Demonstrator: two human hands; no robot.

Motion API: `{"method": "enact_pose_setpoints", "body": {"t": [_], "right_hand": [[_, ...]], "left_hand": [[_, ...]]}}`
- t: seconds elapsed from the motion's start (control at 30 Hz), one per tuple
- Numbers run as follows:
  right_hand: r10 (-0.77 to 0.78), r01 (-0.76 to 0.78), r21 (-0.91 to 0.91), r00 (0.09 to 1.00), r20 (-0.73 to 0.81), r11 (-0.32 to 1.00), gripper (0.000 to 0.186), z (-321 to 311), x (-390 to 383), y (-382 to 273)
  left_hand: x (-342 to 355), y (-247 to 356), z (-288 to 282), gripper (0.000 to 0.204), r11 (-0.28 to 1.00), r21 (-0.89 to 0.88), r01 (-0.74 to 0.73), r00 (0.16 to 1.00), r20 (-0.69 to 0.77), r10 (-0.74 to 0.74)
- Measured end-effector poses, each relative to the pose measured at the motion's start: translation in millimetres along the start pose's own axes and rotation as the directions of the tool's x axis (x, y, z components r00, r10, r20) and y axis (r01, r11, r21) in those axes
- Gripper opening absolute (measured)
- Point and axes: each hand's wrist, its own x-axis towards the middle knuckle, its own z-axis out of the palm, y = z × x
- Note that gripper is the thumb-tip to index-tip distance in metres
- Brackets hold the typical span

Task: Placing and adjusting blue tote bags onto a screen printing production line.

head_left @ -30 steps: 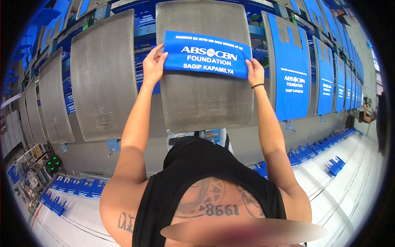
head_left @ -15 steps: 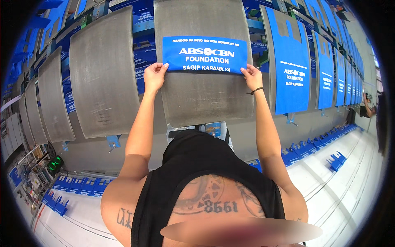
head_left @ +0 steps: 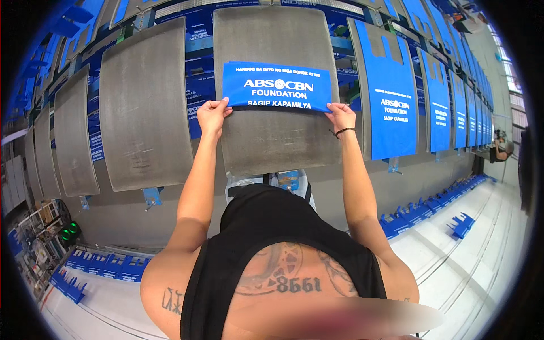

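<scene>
In front of me, a blue fabric bag [head_left: 231, 85] with white printing lies across the upper middle of a flat grey board [head_left: 272, 139]. Its near edge sags a little between my hands. My left hand [head_left: 213, 118] pinches the near left corner between thumb and fingers. The near right corner is pinched by my right hand [head_left: 342, 118], which has a dark bracelet at its wrist. Part of the bag seems folded under or away; I cannot tell how its handle end lies.
A bare grey board [head_left: 144, 107] stands to the left, with more beyond it. On the right, a board carries a flat blue bag [head_left: 391, 139] with cut-out handles. Blue bags [head_left: 419, 212] line the white floor. Another person [head_left: 501, 152] is at the far right.
The view has shifted slightly. The bag and both hands sit a little nearer to me over the board. Both corners stay pinched.
</scene>
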Motion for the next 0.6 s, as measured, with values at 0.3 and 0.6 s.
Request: {"method": "enact_pose_setpoints", "body": {"t": [0.3,0.6], "right_hand": [[0.122,-0.132,0.056,0.980,0.158,0.990,0.049,-18.9,-32.8,0.3],[0.104,-0.127,-0.024,0.676,0.730,0.992,0.036,-105.1,-189.4,20.5]], "left_hand": [[-25.5,14.6,-9.1,0.031,0.987,0.157,-0.018,0.997,0.075,0.006],[-195.0,-63.7,-106.2,0.016,0.884,-0.417,0.210,0.916,0.400,-0.029]]}}
